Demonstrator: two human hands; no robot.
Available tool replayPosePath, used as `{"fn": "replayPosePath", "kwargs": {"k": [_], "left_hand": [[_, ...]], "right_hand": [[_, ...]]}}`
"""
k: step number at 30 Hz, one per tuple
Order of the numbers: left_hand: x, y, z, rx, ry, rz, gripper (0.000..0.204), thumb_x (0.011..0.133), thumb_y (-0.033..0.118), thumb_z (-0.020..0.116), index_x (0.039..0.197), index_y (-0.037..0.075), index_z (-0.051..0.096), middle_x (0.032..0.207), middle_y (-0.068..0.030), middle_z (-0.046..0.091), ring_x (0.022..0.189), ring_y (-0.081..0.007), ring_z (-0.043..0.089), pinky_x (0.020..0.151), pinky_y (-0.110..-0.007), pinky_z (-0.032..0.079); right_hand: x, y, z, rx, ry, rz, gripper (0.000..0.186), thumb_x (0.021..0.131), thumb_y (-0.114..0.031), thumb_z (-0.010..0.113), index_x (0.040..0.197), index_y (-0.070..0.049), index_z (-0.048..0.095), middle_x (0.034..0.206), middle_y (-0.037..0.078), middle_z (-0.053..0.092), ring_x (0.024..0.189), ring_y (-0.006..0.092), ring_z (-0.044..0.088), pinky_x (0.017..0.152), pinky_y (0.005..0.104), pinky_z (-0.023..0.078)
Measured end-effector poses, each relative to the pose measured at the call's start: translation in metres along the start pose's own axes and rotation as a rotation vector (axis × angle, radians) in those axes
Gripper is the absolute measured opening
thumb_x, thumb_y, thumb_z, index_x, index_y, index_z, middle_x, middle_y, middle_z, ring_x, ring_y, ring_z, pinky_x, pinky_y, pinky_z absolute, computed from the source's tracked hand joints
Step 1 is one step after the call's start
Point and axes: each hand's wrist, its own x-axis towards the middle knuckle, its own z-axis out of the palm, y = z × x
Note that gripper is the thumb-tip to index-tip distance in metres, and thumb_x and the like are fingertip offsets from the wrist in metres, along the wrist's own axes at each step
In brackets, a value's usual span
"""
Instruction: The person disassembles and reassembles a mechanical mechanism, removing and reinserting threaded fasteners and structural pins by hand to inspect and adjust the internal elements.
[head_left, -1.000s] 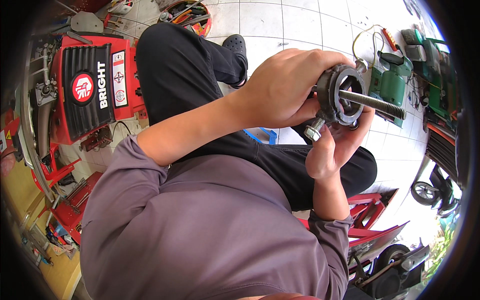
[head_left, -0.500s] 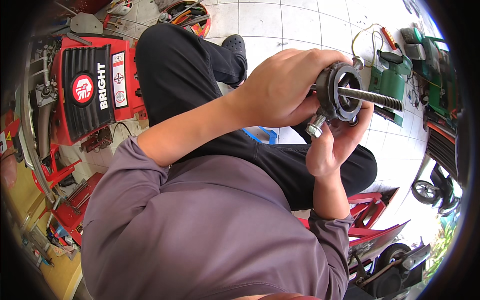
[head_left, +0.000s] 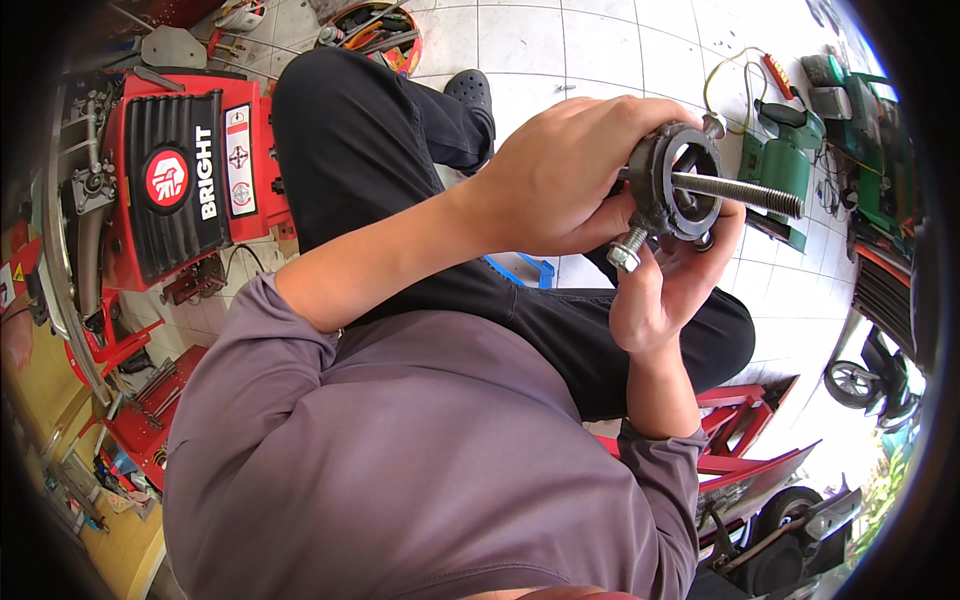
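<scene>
My left hand [head_left: 565, 175] is wrapped round the upper left of a black metal ring fixture [head_left: 651, 190], its thumb and fingers closed on it. A long silver threaded rod [head_left: 745, 192] passes through the ring and sticks out to the right. A hex-head bolt [head_left: 625, 252] juts from the ring's lower left, another [head_left: 715, 125] from its upper right. My right hand [head_left: 670, 300] grips the fixture from beneath, thumb by the lower bolt, fingers curled up behind the ring and partly hidden. Both hands are raised above my black-trousered lap.
A red and black machine [head_left: 130, 240] stands at left, near a red tool tray [head_left: 150, 410]. A round tool tub [head_left: 410, 50] is at the back. Green power tools [head_left: 785, 165], a cord and a wheel [head_left: 850, 382] lie right. Red metal frames [head_left: 740, 420] sit behind my right arm.
The ring fixture and rod have shifted slightly up and to the left, with both hands keeping their grip. My arms and the surroundings look almost unchanged.
</scene>
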Motion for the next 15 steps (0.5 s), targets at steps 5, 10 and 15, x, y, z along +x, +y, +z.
{"fn": "replayPosePath", "kwargs": {"k": [5,10,15], "left_hand": [[-0.0028,-0.0001,0.0030,-0.037,0.017,-0.025,0.052,0.081,0.019,0.071,0.123,0.003,0.044,0.111,-0.0119,0.062,0.088,-0.0237,0.066,0.076,-0.031,0.052],[-0.0029,-0.0009,0.0041,-0.001,0.040,-0.012,0.053,0.079,0.016,0.073,0.122,0.003,0.045,0.109,-0.0120,0.063,0.086,-0.0219,0.066,0.076,-0.030,0.052],[-0.0010,0.0002,0.0023,-0.004,0.028,-0.006,0.052,0.078,0.014,0.072,0.122,0.003,0.045,0.108,-0.0115,0.064,0.085,-0.0219,0.066,0.076,-0.030,0.052]], "right_hand": [[0.0010,0.0005,0.0005,-0.015,-0.005,-0.029,0.051,0.071,-0.002,0.056,0.118,0.005,0.036,0.107,0.012,0.047,0.093,0.0172,0.053,0.082,0.0285,0.046],[-0.0043,0.0027,-0.0034,0.000,0.003,0.118,0.051,0.071,-0.002,0.056,0.117,0.006,0.036,0.106,0.012,0.045,0.092,0.0169,0.053,0.082,0.0278,0.045],[-0.0041,0.0008,-0.0030,0.008,0.013,0.132,0.051,0.070,-0.001,0.056,0.117,0.006,0.036,0.105,0.012,0.045,0.092,0.0166,0.053,0.082,0.0275,0.046]]}}
